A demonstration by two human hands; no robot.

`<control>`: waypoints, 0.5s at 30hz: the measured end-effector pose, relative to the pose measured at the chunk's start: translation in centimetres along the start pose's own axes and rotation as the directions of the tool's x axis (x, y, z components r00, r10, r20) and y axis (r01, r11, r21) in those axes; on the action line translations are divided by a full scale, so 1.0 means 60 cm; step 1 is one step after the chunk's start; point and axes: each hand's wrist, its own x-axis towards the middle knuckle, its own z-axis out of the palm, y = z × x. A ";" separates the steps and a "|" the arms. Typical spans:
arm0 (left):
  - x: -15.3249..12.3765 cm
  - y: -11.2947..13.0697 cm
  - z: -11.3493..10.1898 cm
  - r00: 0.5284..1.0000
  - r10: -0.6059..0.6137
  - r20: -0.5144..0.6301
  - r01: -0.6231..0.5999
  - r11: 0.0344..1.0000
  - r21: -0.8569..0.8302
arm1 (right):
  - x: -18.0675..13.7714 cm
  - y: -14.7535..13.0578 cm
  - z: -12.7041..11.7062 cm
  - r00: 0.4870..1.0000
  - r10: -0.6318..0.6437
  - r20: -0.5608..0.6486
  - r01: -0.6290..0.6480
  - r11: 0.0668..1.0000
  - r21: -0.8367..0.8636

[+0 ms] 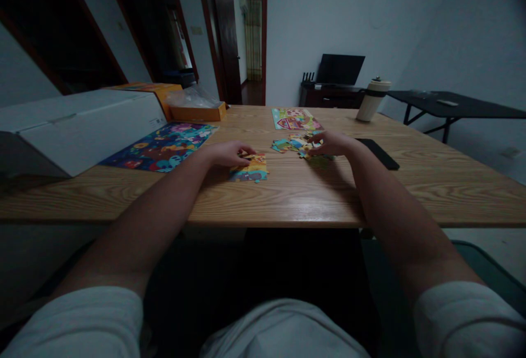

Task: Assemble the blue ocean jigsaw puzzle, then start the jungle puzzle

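On the wooden table [287, 193] lies a small joined cluster of colourful puzzle pieces [250, 170]. My left hand [228, 154] rests on its upper left edge, fingers curled and pressing a piece. My right hand [331, 144] lies on a loose pile of puzzle pieces [293, 143] to the right, fingers pinched on one piece of that pile. Both forearms stretch out from the near edge of the table.
A finished colourful puzzle board [162, 147] lies at the left beside a large white box [74, 128]. An orange box [197, 111] and a picture card [295, 119] sit further back. A white tumbler [372, 100] and a black phone [378, 153] stand at the right.
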 end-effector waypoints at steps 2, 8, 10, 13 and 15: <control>0.001 -0.001 0.000 1.000 -0.002 0.010 0.002 1.000 -0.013 | -0.007 -0.015 -0.003 0.998 0.026 0.058 -0.024 0.999 -0.033; 0.005 -0.007 0.005 1.000 -0.010 0.017 0.011 0.998 -0.062 | -0.015 -0.030 -0.002 0.990 0.070 0.120 -0.063 0.996 -0.061; 0.006 -0.009 0.005 1.000 0.001 0.018 0.001 0.997 -0.072 | -0.014 -0.028 0.000 0.991 0.062 0.121 -0.058 0.998 -0.035; 0.008 -0.010 0.005 1.000 0.008 0.021 -0.006 0.997 -0.073 | -0.012 -0.025 0.004 0.996 0.028 0.081 -0.029 0.999 0.017; 0.008 -0.009 0.004 1.000 0.000 0.019 0.002 0.998 -0.061 | -0.011 -0.022 0.006 0.999 0.000 0.051 -0.002 1.000 0.031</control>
